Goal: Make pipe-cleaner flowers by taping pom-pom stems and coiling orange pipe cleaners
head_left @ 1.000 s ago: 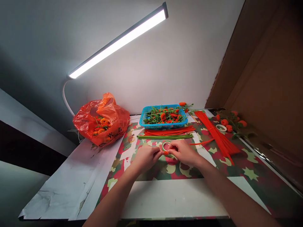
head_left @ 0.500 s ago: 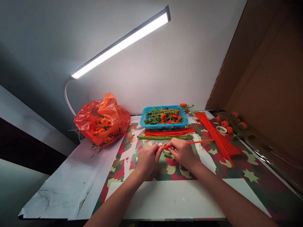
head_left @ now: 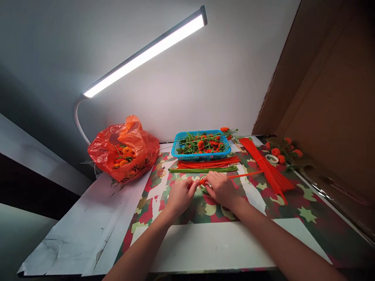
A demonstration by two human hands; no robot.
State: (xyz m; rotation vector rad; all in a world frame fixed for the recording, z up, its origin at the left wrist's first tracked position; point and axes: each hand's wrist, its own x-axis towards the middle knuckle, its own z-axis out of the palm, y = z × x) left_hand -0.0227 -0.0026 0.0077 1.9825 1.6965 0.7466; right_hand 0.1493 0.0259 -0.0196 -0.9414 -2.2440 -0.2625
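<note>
My left hand (head_left: 182,194) pinches one end of an orange pipe cleaner (head_left: 244,175), where a small orange wound part shows between the fingertips. My right hand (head_left: 221,188) is closed on the same pipe cleaner, close beside the left fingers. Its free length sticks out to the right, towards a tied bundle of orange pipe cleaners (head_left: 259,160). A ring-shaped roll, partly hidden, lies beneath the fingertips. Just beyond my hands lie green pipe cleaners (head_left: 202,170) and a row of orange ones (head_left: 190,165).
A blue basket (head_left: 202,157) of orange flowers with green stems stands at the back. To the left, a red plastic bag (head_left: 146,152) holds more flowers under a lit lamp (head_left: 146,52). At right are a white tape roll (head_left: 272,159), finished flowers (head_left: 275,152) and a cardboard wall (head_left: 328,97).
The whole view has shifted slightly. My right fingers have closed further over the pipe cleaner, and both hands stay together at the same spot.
</note>
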